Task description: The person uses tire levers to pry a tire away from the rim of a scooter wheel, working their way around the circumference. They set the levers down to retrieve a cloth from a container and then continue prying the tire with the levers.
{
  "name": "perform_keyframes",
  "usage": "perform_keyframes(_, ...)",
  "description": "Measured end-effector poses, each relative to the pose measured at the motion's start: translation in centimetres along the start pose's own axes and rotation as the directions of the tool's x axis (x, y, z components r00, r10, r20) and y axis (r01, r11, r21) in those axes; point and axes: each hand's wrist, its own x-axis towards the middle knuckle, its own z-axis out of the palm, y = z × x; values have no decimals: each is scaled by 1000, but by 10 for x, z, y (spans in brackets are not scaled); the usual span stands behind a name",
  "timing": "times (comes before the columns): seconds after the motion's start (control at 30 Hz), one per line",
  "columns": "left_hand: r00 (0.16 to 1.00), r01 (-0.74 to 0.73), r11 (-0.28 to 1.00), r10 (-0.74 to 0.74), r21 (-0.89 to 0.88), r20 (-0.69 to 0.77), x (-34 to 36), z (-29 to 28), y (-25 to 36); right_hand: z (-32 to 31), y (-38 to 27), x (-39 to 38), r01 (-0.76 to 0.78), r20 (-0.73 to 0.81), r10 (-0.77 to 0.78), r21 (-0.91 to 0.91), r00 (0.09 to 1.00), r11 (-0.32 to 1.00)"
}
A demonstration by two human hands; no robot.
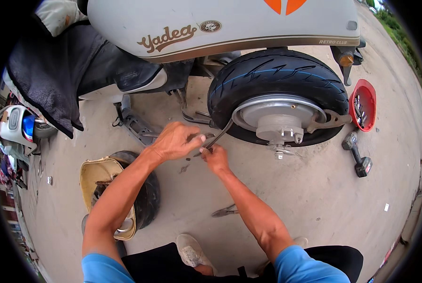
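A dark cable (224, 130) comes out from the hub of the scooter's wheel (263, 115) and bends down toward my hands. My right hand (215, 158) pinches it near its lower end. Just up and to the left, my left hand (175, 141) is closed, thumb and fingers curled near the cable. Something small and dark shows by its fingertips, too hidden to name. The wheel carries a black tyre (277, 70) with a thin blue line round its tread. A grey metal swingarm piece (331, 121) sticks out at the hub's right.
The white scooter body (239, 23) hangs over the wheel. A red bowl-like container (369, 106) with metal parts and a cordless impact wrench (357, 154) lie right. Pliers (224, 212) lie by my right forearm. A yellowish tub (89, 181) and a black tyre (149, 200) stand left.
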Motion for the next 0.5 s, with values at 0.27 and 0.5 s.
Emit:
perform_keyframes(0.27,828,-88,968,-60,-235,-558,37,-6,35,-11,-12,-8,124,20,-122,-155,992,980)
perform_keyframes(0.5,934,-254,865,102,-434,-344,113,-32,52,-15,0,2,39,69,-30,-135,997,990)
